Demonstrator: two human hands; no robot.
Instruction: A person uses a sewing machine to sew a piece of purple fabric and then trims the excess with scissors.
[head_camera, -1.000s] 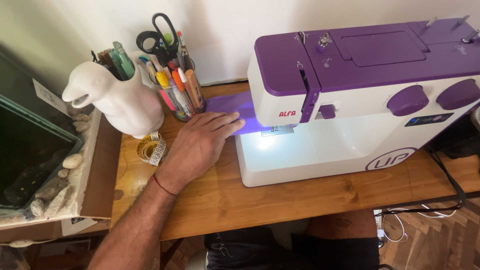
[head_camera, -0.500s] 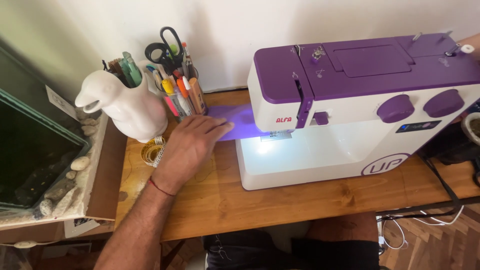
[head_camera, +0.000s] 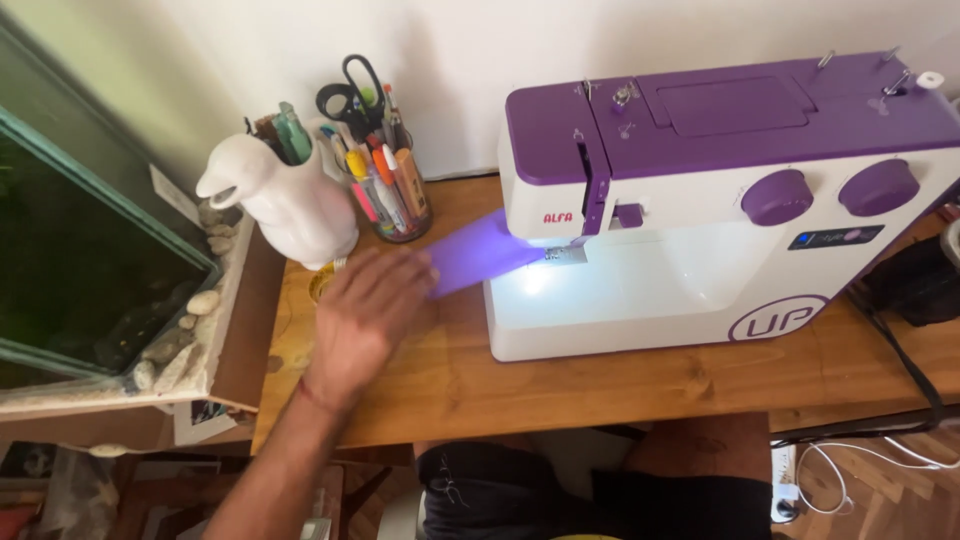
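My left hand (head_camera: 365, 310) reaches over the wooden table (head_camera: 620, 375) and holds the near end of a purple strip of fabric (head_camera: 480, 255). The strip's far end lies under the needle of a white and purple sewing machine (head_camera: 730, 200), whose work light is on. The hand sits just left of the machine's base, fingers pointing toward the needle. A thin red band is on the wrist. My right hand is out of view.
A white jug (head_camera: 285, 205) holding pens and a clear cup (head_camera: 385, 185) of pens, markers and scissors stand at the back left. A glass tank (head_camera: 90, 270) with pebbles borders the table's left. Black cables (head_camera: 900, 340) hang at the right edge.
My left hand has pulled back to the left, away from the needle, and the purple fabric now shows as a longer strip between the hand and the machine.
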